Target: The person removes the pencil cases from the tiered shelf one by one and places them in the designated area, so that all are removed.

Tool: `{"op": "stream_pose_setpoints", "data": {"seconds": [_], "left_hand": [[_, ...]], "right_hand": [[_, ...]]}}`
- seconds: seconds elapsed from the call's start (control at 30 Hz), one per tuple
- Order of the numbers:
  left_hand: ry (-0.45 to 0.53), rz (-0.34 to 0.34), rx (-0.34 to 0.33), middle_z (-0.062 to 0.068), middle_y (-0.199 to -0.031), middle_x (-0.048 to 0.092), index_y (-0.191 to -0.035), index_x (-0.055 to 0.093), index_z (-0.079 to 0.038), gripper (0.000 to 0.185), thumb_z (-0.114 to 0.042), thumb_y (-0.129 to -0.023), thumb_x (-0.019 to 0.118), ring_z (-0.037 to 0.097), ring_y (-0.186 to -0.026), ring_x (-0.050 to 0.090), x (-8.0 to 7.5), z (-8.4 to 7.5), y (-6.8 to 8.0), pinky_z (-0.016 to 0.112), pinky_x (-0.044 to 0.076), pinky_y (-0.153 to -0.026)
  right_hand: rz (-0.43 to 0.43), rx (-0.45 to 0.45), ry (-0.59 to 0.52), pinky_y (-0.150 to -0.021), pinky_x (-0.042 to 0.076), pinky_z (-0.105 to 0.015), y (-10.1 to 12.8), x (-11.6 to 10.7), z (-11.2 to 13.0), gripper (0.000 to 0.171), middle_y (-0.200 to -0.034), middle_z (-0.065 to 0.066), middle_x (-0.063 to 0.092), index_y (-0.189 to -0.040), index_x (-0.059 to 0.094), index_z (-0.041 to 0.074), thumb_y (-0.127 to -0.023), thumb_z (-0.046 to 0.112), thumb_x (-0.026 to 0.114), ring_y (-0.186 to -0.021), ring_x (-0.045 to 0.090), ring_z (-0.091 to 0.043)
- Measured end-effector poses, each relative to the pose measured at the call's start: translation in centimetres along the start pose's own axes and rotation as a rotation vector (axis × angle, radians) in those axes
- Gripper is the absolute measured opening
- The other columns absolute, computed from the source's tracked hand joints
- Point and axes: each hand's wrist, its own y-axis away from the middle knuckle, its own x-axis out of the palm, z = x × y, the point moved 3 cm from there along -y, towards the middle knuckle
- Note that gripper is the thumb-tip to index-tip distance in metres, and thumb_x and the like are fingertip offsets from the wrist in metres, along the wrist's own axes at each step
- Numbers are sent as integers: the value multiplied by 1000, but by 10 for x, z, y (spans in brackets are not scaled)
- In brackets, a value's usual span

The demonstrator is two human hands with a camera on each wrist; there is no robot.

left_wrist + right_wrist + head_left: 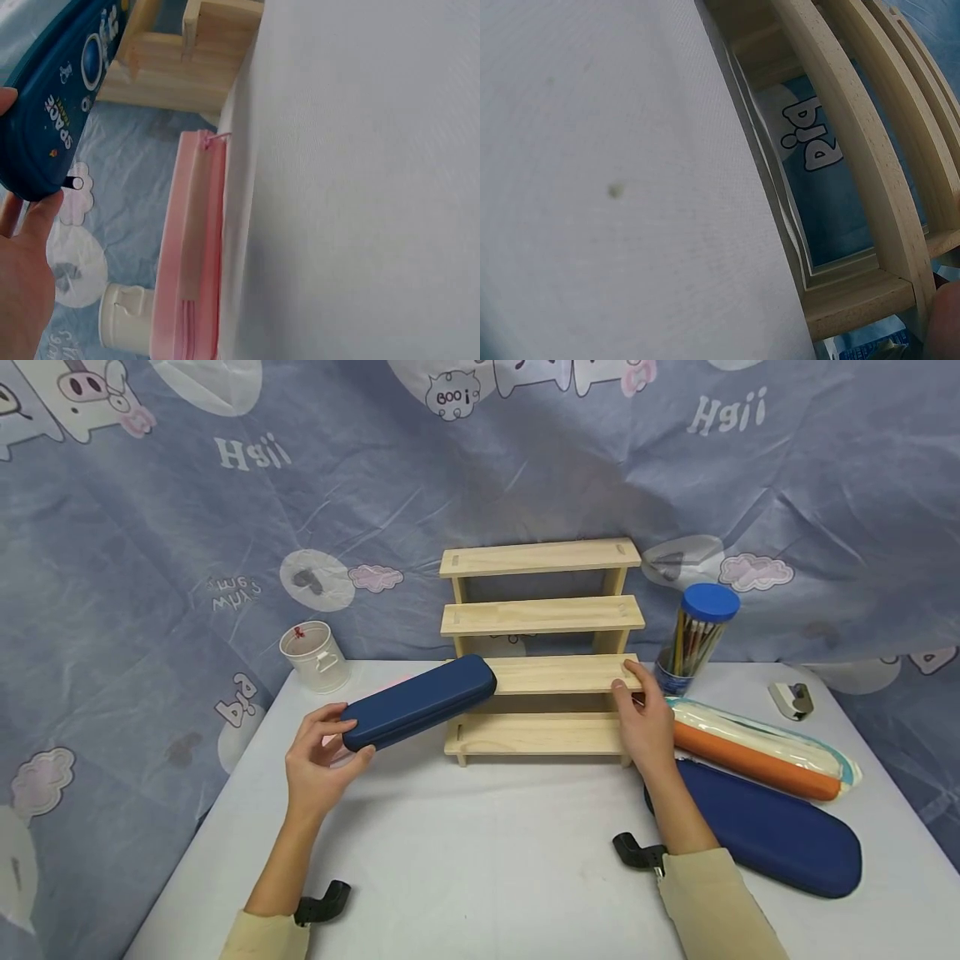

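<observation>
My left hand [318, 760] grips one end of a dark blue zipped pencil case [420, 700], raised and tilted, its other end in front of the wooden shelf [555, 677]. "SPACE" lettering shows on the case [64, 112] in the left wrist view. My right hand [648, 722] holds the right end of the shelf's second board from the bottom, thumb at the front edge and fingers above. Behind the lifted case, mostly hidden in the head view, a pink case [187, 247] stands on the table.
A white cup [315, 656] stands at the back left. Right of the shelf are a blue-lidded jar of pencils [697, 631], an orange and clear pouch [757, 752], a large navy case [772, 827] and a small white-grey item [791, 701]. A patterned curtain [360, 510] hangs behind.
</observation>
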Motion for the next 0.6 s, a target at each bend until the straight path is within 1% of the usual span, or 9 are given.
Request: {"op": "stream_pose_setpoints", "data": {"seconds": [0.07,0.23,0.47,0.6], "left_hand": [[-3,-7,-6,32,-130,44,-104,63,14,39,18,-67,76,44,-118,43,-4,1,2,30,50,-92],[30,-25,-14,33,-131,42,-104,62,16,40,22,-66,74,44,-120,41,-15,5,5,30,49,-93],[50,-73,-21,29,-131,44,-105,64,13,43,22,-64,76,37,-122,42,-33,25,11,27,48,-93],[32,-96,-12,27,-131,45,-105,64,13,45,21,-63,77,38,-121,43,-40,33,17,26,48,-93]], "right_hand": [[1,-1,-1,-98,44,-43,0,0,0,52,-143,2,45,-140,48,35,-93,56,51,-121,50,-23],[4,-5,-8,-98,44,-44,1,0,0,52,-143,1,45,-141,48,35,-93,56,51,-119,51,-23],[7,0,-9,-99,43,-44,1,-1,0,52,-144,0,44,-141,47,36,-93,56,51,-121,50,-24],[15,6,-9,-99,43,-44,0,-1,-1,52,-144,2,44,-141,47,38,-93,56,51,-120,50,-23]]}}
